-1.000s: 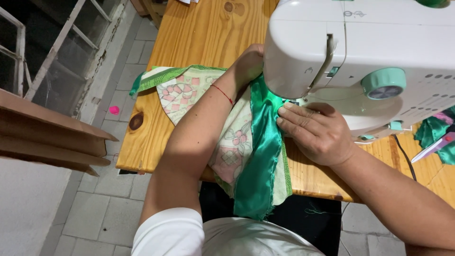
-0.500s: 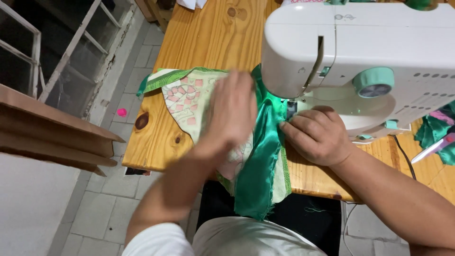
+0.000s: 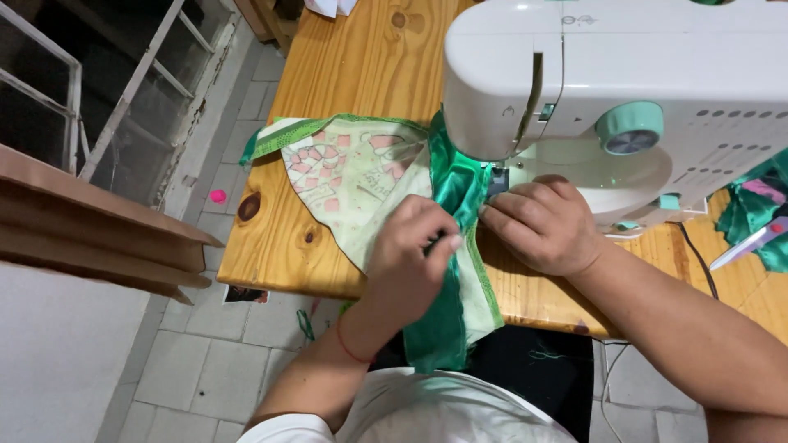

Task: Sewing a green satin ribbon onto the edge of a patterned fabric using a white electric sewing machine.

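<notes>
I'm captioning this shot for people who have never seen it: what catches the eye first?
A large white sewing machine with a mint-green dial fills the upper right of the wooden table. Below it, the left hand pinches a shiny green satin strip on pale printed fabric, while the right hand presses the cloth near the needle.

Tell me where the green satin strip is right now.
In the head view, the green satin strip runs from under the sewing machine over the table edge, between the left hand and right hand.
</notes>
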